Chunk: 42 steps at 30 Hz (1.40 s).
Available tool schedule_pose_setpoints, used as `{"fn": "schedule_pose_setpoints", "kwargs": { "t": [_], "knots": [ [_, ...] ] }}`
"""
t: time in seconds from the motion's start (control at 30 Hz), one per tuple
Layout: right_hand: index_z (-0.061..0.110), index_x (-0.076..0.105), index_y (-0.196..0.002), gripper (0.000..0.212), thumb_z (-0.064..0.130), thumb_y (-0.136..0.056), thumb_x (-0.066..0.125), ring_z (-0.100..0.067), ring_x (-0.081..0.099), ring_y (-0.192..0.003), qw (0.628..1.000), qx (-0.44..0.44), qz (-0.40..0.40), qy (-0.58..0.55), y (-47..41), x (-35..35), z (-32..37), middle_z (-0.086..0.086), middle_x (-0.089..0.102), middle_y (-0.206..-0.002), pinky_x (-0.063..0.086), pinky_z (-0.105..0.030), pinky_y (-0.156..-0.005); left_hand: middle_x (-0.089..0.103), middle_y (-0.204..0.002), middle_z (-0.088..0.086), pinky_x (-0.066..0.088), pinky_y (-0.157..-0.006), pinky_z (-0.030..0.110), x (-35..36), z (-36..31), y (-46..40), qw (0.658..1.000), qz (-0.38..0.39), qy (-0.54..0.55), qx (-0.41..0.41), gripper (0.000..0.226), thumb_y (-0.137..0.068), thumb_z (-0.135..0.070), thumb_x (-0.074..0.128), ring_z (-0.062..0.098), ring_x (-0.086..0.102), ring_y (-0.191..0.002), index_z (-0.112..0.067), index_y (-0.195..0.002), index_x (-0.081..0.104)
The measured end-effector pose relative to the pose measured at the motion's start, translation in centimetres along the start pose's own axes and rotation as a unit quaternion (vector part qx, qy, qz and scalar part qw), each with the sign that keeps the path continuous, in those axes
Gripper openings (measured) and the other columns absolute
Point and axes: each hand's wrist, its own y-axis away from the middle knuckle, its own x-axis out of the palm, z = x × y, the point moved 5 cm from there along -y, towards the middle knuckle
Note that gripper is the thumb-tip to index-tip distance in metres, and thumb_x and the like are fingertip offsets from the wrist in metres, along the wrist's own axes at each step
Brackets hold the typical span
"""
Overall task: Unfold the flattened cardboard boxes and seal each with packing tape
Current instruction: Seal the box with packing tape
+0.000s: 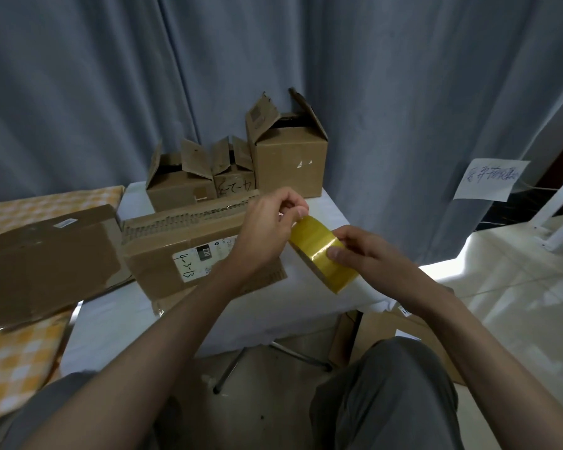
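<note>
Tape: your roll of yellow-tinted clear packing tape (322, 253) is held up in the air between both hands, above the near right edge of the white-covered counter (117, 316)
Right hand: your right hand (368, 254) wraps the roll from the right, thumb lying flat on its outer band; the grip is curled around the roll
Left hand: your left hand (270, 222) has thumb and fingertips pinched together at the roll's upper edge; whether they hold the loose tape end you cannot tell from here
Current box: the brown cardboard box with the white label marked "4-3-13" (189, 251) lies on the counter just left of your left wrist, its corrugated flap edge facing up
Flat stock: a flattened brown cardboard sheet (49, 261) rests to the left, overlapping the yellow checked cloth (17, 365)
Opened boxes: three brown cardboard boxes with raised flaps stand at the counter's far end, a low one on the left (179, 190), a small one in the middle (234, 186), the tallest on the right (290, 164)
Background: grey curtain (78, 92) behind; a white paper note with handwriting (488, 180) hangs at right
</note>
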Motion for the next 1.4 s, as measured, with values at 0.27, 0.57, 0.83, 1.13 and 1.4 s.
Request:
{"fn": "schedule_pose_setpoints", "kwargs": {
  "t": [0.27,0.57,0.83,1.13,1.4],
  "knots": [
    [0.022,0.058,-0.096,0.028,0.047,-0.100,0.047,-0.012,0.057,-0.087,0.988,0.063,-0.059,-0.131,-0.4,0.4,0.7,0.003,0.059,-0.095,0.045,-0.027,-0.077,0.065,-0.080,0.002,0.054,-0.070,0.021,-2.9,0.4,-2.1,0.980,0.112,0.119,-0.111,0.009,-0.091,-0.002,0.065,0.011,0.060,-0.072,-0.004,-0.100,0.065],
    [0.028,0.062,-0.092,0.012,0.037,-0.097,0.057,-0.014,0.057,-0.087,0.971,0.101,-0.053,-0.210,-0.6,2.1,1.5,0.002,0.060,-0.095,0.048,-0.038,-0.091,0.067,-0.079,-0.002,0.049,-0.072,0.018,-6.1,3.7,-7.7,0.987,0.104,0.008,-0.120,0.013,-0.084,-0.003,0.074,0.005,0.063,-0.075,-0.014,-0.087,0.069],
    [0.025,0.057,-0.104,0.019,0.041,-0.095,0.054,-0.017,0.059,-0.087,0.960,0.157,-0.068,-0.223,-1.7,3.1,1.0,0.001,0.060,-0.101,0.051,-0.038,-0.083,0.067,-0.080,-0.007,0.051,-0.088,0.026,-4.0,6.4,-10.7,0.987,0.113,-0.065,-0.097,0.017,-0.084,-0.008,0.076,0.004,0.063,-0.080,-0.023,-0.082,0.068],
    [0.020,0.060,-0.122,0.052,0.061,-0.090,0.056,-0.019,0.065,-0.092,0.969,0.159,-0.068,-0.175,-3.7,4.3,0.3,-0.003,0.067,-0.109,0.055,-0.037,-0.081,0.062,-0.078,-0.011,0.039,-0.071,0.013,-3.8,9.2,-11.6,0.982,0.110,-0.120,-0.094,0.009,-0.088,-0.008,0.071,-0.004,0.055,-0.075,-0.015,-0.094,0.069],
    [0.019,0.057,-0.126,0.055,0.062,-0.091,0.054,-0.017,0.062,-0.091,0.971,0.167,-0.066,-0.155,-5.0,4.8,-0.1,-0.004,0.063,-0.114,0.050,-0.036,-0.079,0.064,-0.080,-0.013,0.036,-0.067,0.007,-3.4,11.4,-12.3,0.980,0.113,-0.147,-0.078,0.013,-0.092,-0.005,0.063,-0.008,0.057,-0.074,-0.016,-0.096,0.070]
  ]
}}
